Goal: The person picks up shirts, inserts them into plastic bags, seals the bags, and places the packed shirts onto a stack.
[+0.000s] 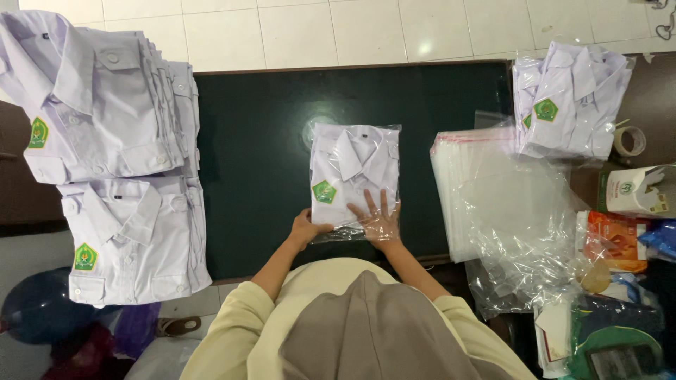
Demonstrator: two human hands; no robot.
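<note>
A folded white shirt with a green badge [352, 172] lies in a clear plastic bag on the dark green table [253, 141], in front of me. My right hand [377, 219] rests flat with spread fingers on the bag's near end. My left hand [305, 229] grips the bag's near left edge with curled fingers.
Two tall stacks of folded white shirts [105, 98] [134, 239] stand at the left. A pile of empty clear bags [493, 204] lies at the right, with bagged shirts [574, 98] behind it. A tape roll [629, 141], a small carton [637, 190] and packets clutter the far right.
</note>
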